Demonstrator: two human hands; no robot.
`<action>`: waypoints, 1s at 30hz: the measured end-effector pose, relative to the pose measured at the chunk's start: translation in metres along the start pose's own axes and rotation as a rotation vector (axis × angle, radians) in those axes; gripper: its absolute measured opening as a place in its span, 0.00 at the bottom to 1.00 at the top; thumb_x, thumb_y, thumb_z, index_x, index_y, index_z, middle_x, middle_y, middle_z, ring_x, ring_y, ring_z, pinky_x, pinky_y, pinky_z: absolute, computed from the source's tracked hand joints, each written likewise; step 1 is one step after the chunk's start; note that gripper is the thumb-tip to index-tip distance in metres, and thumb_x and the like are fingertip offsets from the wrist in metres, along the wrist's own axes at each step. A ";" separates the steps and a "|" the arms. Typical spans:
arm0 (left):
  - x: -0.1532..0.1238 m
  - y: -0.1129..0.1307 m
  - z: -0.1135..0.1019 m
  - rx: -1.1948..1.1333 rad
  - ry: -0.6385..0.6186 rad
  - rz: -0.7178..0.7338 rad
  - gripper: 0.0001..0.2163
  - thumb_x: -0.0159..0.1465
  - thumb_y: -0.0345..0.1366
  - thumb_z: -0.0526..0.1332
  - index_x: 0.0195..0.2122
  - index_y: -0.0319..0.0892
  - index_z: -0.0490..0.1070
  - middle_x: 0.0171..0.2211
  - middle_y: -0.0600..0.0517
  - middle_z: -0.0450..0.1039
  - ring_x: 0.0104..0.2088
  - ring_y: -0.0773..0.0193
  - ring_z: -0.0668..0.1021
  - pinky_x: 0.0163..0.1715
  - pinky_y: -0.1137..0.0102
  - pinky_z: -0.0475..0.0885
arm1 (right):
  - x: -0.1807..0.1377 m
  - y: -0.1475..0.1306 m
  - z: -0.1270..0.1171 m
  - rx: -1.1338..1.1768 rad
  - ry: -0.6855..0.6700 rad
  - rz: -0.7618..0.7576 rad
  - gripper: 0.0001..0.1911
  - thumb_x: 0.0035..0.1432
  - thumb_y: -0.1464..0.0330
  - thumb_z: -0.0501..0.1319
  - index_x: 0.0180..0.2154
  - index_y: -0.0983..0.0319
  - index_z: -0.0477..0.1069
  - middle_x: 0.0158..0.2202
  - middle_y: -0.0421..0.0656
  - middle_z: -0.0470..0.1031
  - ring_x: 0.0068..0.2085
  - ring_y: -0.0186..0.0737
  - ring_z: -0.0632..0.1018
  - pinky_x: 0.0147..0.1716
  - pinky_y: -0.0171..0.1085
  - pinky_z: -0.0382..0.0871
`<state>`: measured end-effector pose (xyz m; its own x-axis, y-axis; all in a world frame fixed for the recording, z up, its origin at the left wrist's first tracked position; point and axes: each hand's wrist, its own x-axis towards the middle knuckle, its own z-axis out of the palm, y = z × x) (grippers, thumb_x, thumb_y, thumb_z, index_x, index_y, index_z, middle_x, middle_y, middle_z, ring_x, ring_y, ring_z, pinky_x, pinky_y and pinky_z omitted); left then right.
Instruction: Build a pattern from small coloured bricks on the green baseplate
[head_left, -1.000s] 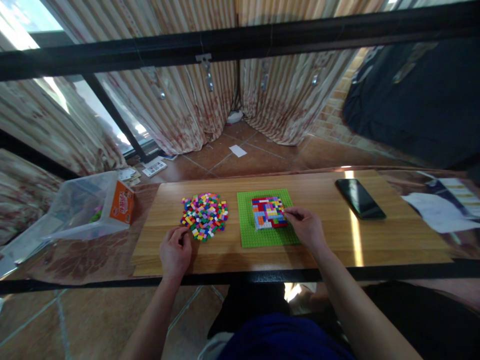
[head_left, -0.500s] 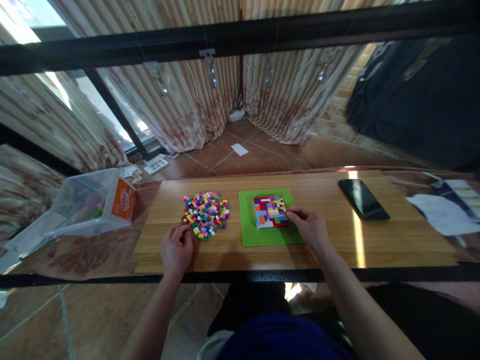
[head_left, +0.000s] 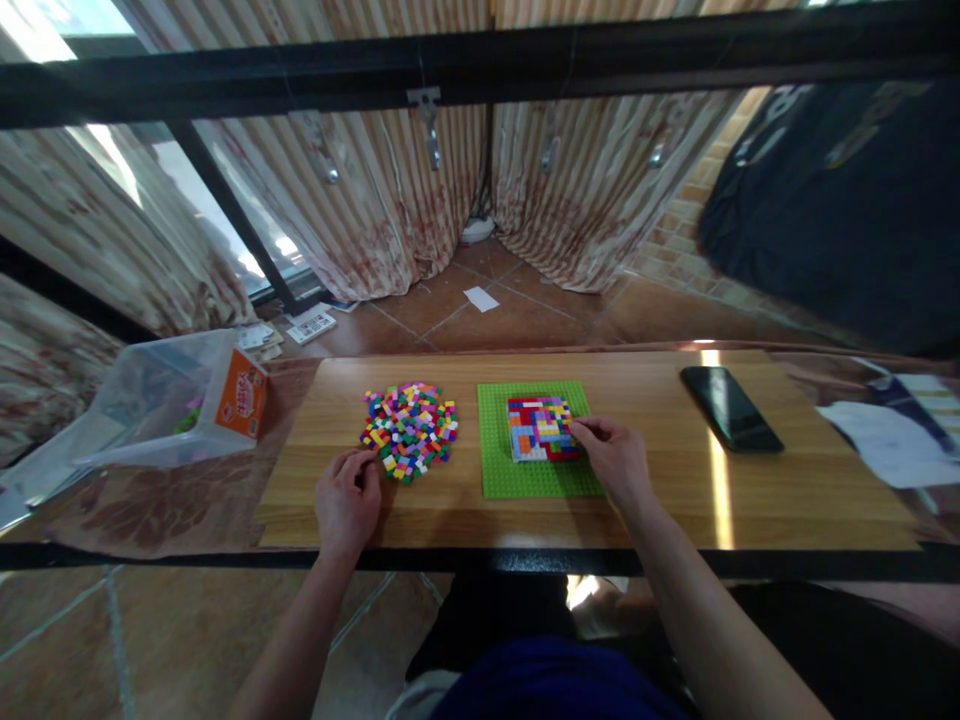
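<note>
Pinching shut against the mosaic [head_left: 541,430], the right hand [head_left: 615,462] could skid the baseplate [head_left: 525,478] toward the near edge of the bench [head_left: 750,490]; the closed left hand [head_left: 346,498] steadies nothing.

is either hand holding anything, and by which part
Cannot tell. The right hand touches the right edge of the brick panel on the green baseplate; the left hand curls beside the loose bricks.

Hidden fingertips, blurred tub, cropped papers

The right hand [head_left: 615,462] covers the right edge of the brick panel [head_left: 540,428], hiding anything pinched there. The left hand [head_left: 346,497] curls shut over its palm beside the loose bricks [head_left: 409,430]. What lies inside the clear tub [head_left: 142,395] is blurred, and the papers [head_left: 892,445] run off the right edge.
</note>
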<state>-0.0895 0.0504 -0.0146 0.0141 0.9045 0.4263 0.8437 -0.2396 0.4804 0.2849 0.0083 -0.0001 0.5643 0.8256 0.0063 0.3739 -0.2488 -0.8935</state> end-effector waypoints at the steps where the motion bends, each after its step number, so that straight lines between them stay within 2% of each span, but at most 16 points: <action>1: 0.000 0.000 0.000 0.000 -0.001 -0.001 0.11 0.64 0.37 0.55 0.38 0.41 0.77 0.39 0.44 0.77 0.40 0.55 0.79 0.43 0.61 0.75 | 0.000 0.001 0.000 0.006 0.001 -0.003 0.21 0.49 0.51 0.65 0.33 0.63 0.81 0.31 0.47 0.82 0.32 0.43 0.79 0.33 0.39 0.70; 9: -0.001 0.002 0.001 -0.007 -0.001 -0.005 0.10 0.64 0.36 0.55 0.38 0.41 0.76 0.39 0.45 0.77 0.41 0.56 0.79 0.45 0.61 0.75 | -0.001 -0.001 0.002 0.002 0.004 -0.005 0.24 0.48 0.49 0.65 0.33 0.64 0.81 0.32 0.49 0.82 0.32 0.44 0.79 0.34 0.40 0.70; 15: -0.002 0.002 0.002 -0.029 0.006 0.006 0.10 0.64 0.34 0.55 0.38 0.41 0.76 0.38 0.45 0.77 0.41 0.56 0.79 0.44 0.62 0.75 | 0.000 -0.003 -0.006 -0.113 -0.056 -0.035 0.24 0.50 0.49 0.63 0.34 0.64 0.81 0.33 0.49 0.82 0.34 0.46 0.79 0.34 0.41 0.70; 18: -0.003 0.002 0.002 -0.038 0.015 0.013 0.10 0.64 0.33 0.55 0.38 0.41 0.76 0.39 0.45 0.77 0.41 0.56 0.79 0.44 0.62 0.74 | -0.007 -0.011 -0.006 -0.203 0.065 -0.088 0.22 0.55 0.52 0.60 0.37 0.64 0.80 0.32 0.50 0.81 0.33 0.46 0.79 0.34 0.41 0.69; 20: -0.004 0.002 0.003 -0.042 0.024 0.016 0.09 0.64 0.32 0.55 0.38 0.41 0.76 0.39 0.46 0.77 0.41 0.57 0.79 0.44 0.63 0.74 | -0.019 -0.023 0.001 -0.232 0.154 -0.172 0.20 0.57 0.55 0.59 0.38 0.64 0.79 0.32 0.49 0.80 0.31 0.43 0.77 0.33 0.41 0.69; 21: -0.004 0.002 0.003 -0.044 0.028 0.015 0.09 0.64 0.32 0.55 0.38 0.41 0.76 0.39 0.46 0.77 0.41 0.57 0.79 0.44 0.63 0.74 | -0.027 -0.030 0.008 -0.222 0.154 -0.238 0.19 0.58 0.56 0.59 0.38 0.64 0.79 0.33 0.48 0.80 0.31 0.42 0.77 0.33 0.40 0.69; 23: -0.005 0.002 0.003 -0.048 0.030 0.014 0.09 0.64 0.32 0.56 0.37 0.42 0.76 0.38 0.47 0.77 0.40 0.57 0.79 0.43 0.64 0.74 | -0.047 -0.047 0.026 -0.184 0.029 -0.405 0.16 0.61 0.58 0.58 0.38 0.62 0.78 0.35 0.47 0.79 0.33 0.41 0.77 0.35 0.39 0.70; 25: -0.005 0.002 0.004 -0.047 0.032 0.013 0.09 0.64 0.32 0.56 0.37 0.42 0.76 0.38 0.47 0.77 0.40 0.58 0.78 0.42 0.64 0.74 | -0.067 -0.063 0.050 -0.191 -0.202 -0.528 0.14 0.63 0.62 0.56 0.39 0.60 0.77 0.38 0.46 0.79 0.37 0.40 0.78 0.40 0.38 0.70; 27: -0.005 0.003 0.004 -0.040 0.033 0.016 0.09 0.64 0.32 0.56 0.37 0.42 0.76 0.38 0.47 0.77 0.39 0.58 0.78 0.42 0.64 0.74 | -0.081 -0.074 0.075 -0.296 -0.335 -0.544 0.12 0.64 0.65 0.55 0.40 0.60 0.77 0.39 0.46 0.78 0.39 0.40 0.78 0.41 0.38 0.69; 30: -0.005 0.005 0.002 -0.032 0.026 0.005 0.09 0.64 0.31 0.55 0.37 0.42 0.76 0.38 0.47 0.77 0.40 0.58 0.79 0.43 0.64 0.74 | -0.090 -0.081 0.105 -0.476 -0.418 -0.487 0.10 0.64 0.67 0.56 0.42 0.60 0.76 0.42 0.46 0.77 0.43 0.42 0.77 0.44 0.38 0.67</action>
<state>-0.0843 0.0454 -0.0162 0.0039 0.8939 0.4483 0.8259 -0.2556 0.5025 0.1265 0.0077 0.0243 -0.0307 0.9951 0.0936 0.8346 0.0771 -0.5454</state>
